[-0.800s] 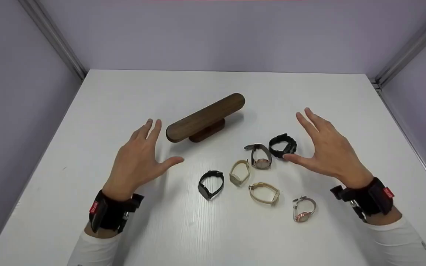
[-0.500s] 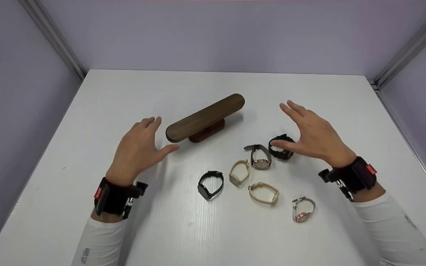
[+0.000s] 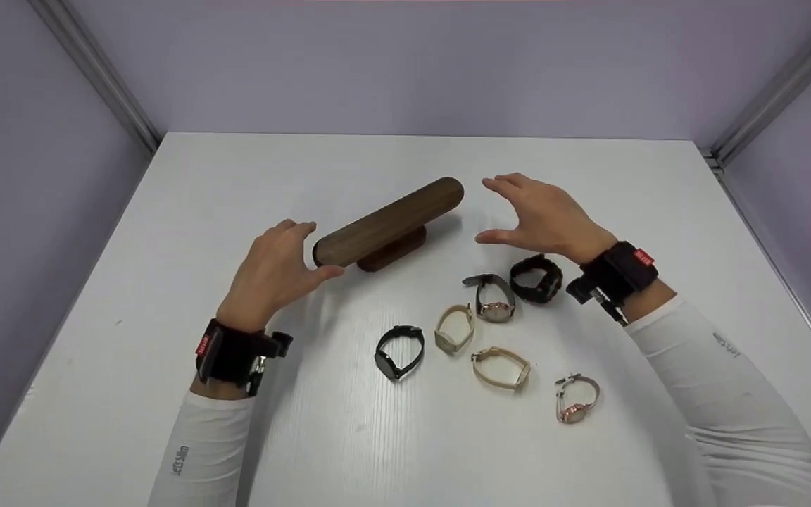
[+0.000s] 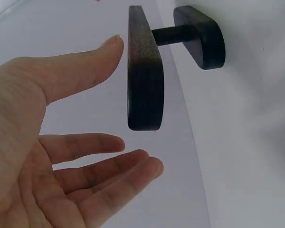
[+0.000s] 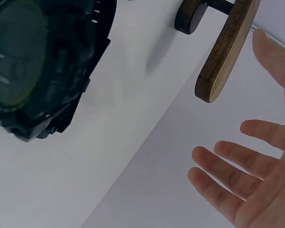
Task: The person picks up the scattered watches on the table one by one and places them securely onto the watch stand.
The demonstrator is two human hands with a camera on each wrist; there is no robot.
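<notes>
Wooden stand (image 3: 389, 222) sits mid-bench (image 3: 405, 436), a long rounded bar on a short post and an oval foot, angled from near-left to far-right. Your left hand (image 3: 275, 271) is at the bar's near end, fingers spread and relaxed, holding nothing; the thumb tip looks close to the wood, but you can't tell from the head view whether it touches. Your right hand (image 3: 543, 218) hovers just off the far end, also spread and empty, clear of the bar.

Judgement: solid wood, so stiff and fairly hefty for its size, with a smooth finish that may be a bit slick. It looks top-heavy on a small foot, so it could tip if you push one end. Best to take hold at both bar ends, or cup the bar over the post.

Left wrist view shows the bar's end face, the post and the foot (image 4: 202, 35), with a gap between your fingers (image 4: 109, 173) and the wood, which the head view hides. Right wrist view shows the far end, apart from your fingers (image 5: 228, 178), plus the black watch (image 5: 38, 66) lying close by. Only the head view shows the other five watches, e.g. the beige-strap watch (image 3: 455, 329), grouped near the stand's right front.
</notes>
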